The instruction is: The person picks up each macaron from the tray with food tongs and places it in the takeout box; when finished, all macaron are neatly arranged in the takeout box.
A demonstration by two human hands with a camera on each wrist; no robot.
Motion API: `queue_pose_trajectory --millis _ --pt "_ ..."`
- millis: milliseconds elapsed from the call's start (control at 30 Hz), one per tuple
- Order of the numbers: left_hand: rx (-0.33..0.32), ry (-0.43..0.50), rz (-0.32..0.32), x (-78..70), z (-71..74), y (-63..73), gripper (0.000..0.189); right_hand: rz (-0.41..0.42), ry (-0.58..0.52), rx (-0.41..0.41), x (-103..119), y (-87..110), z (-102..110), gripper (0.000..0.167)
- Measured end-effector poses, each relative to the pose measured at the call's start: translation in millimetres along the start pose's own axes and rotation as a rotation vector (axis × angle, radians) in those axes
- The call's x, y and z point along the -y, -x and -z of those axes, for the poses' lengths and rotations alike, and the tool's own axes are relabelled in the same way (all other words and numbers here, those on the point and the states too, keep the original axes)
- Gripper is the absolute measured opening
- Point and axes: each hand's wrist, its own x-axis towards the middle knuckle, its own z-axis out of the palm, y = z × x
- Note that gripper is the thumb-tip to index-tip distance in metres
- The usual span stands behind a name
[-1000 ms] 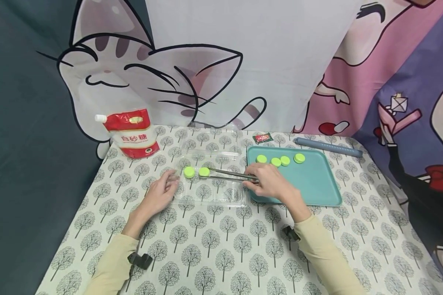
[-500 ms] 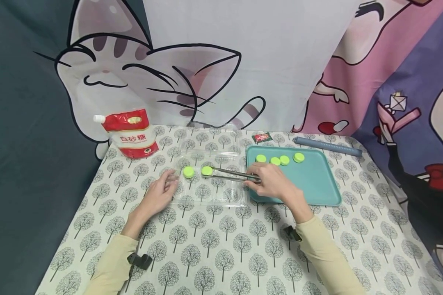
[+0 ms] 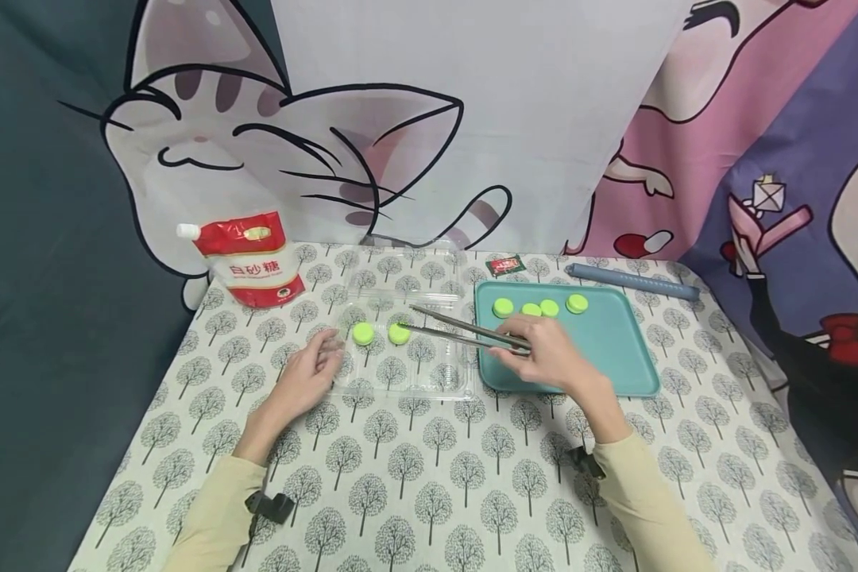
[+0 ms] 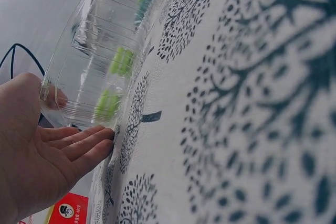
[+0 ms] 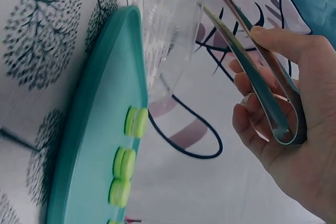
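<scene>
My right hand (image 3: 543, 349) holds metal tongs (image 3: 465, 324) with their arms parted and nothing between the tips. The tips are over the clear plastic box (image 3: 439, 393), close to a green macaron (image 3: 400, 334). A second green macaron (image 3: 362, 334) lies left of it in the box. My left hand (image 3: 311, 369) is at the box's left end. In the left wrist view, the thumb (image 4: 54, 97) hooks over the rim and shows through the plastic, while the other fingers (image 4: 79, 148) lie along the outside, near the tablecloth. Several macarons (image 5: 123, 163) sit on the teal tray (image 5: 100, 124).
The box's raised lid (image 3: 407, 266) stands behind it. A red and white sugar pouch (image 3: 253, 262) is at the back left. Behind the tray (image 3: 600, 365) lie a small green-red packet (image 3: 505, 264) and a blue-grey rod (image 3: 632, 282). A printed curtain (image 3: 543, 119) hangs behind the table.
My right hand has drawn back to the right, and the tongs have spread and let go of the right macaron, which stays in the box. My left hand keeps its place.
</scene>
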Motion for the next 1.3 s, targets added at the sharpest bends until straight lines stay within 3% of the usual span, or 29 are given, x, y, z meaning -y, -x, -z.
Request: queue_pose_trajectory --millis 200,400,1033,1300 --pt "-0.005 0.007 0.008 0.8 -0.5 0.3 0.054 0.028 -0.005 -0.136 -11 17.3 7 0.026" --pt "-0.006 0.006 0.017 2.4 0.0 0.8 0.055 0.004 0.012 -0.217 -24 36.5 14 0.028" --pt "0.009 0.014 0.01 2.6 -0.8 -0.4 0.055 -0.222 0.154 -0.4 -52 89.0 40 0.03" --pt "0.018 0.003 0.019 4.5 -1.0 -0.9 0.055 -0.35 0.181 -0.415 -59 110.3 49 0.029"
